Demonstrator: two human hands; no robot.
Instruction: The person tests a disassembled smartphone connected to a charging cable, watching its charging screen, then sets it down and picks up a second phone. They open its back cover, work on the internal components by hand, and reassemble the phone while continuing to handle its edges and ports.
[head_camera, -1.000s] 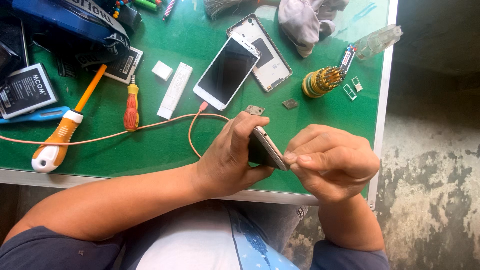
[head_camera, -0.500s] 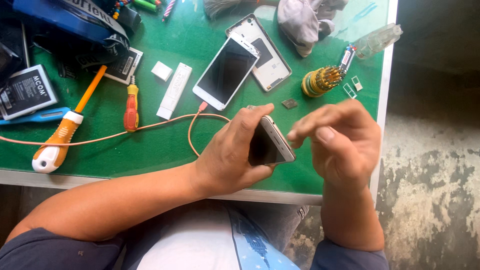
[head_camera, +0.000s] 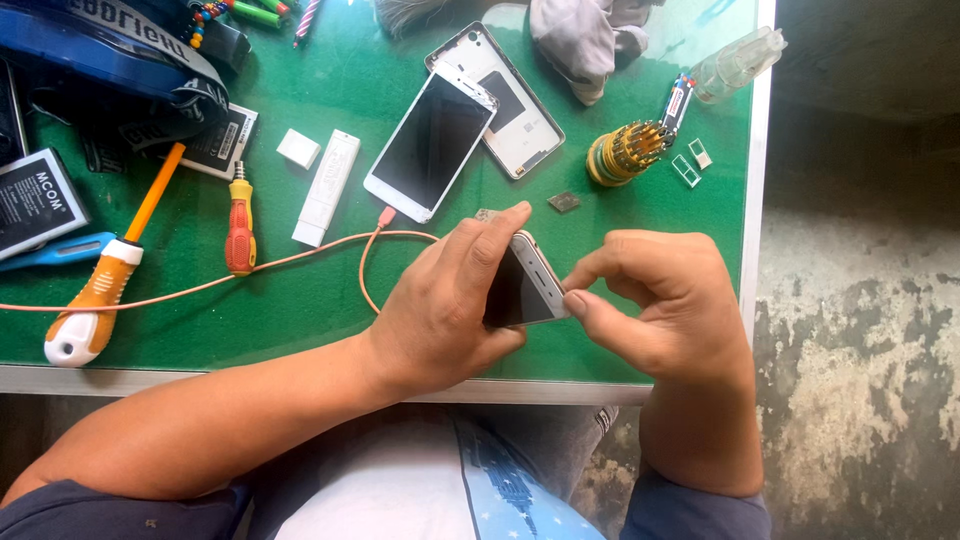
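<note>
Hands: left (head_camera: 440, 310) grips phone (head_camera: 525, 285), right (head_camera: 650, 300) thumb probably touching edge.

Bare green mat (head_camera: 300, 310) is left at nine o'clock, crossed only by a thin orange cable (head_camera: 250, 270); twelve o'clock is blocked by a white dark-screened phone (head_camera: 432, 143).

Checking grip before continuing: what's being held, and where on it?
The left hand grips the phone around its body; the right hand pinches its lower edge.

Bright daylight, soft shadows, sharp focus, slight glare top-right.
</note>
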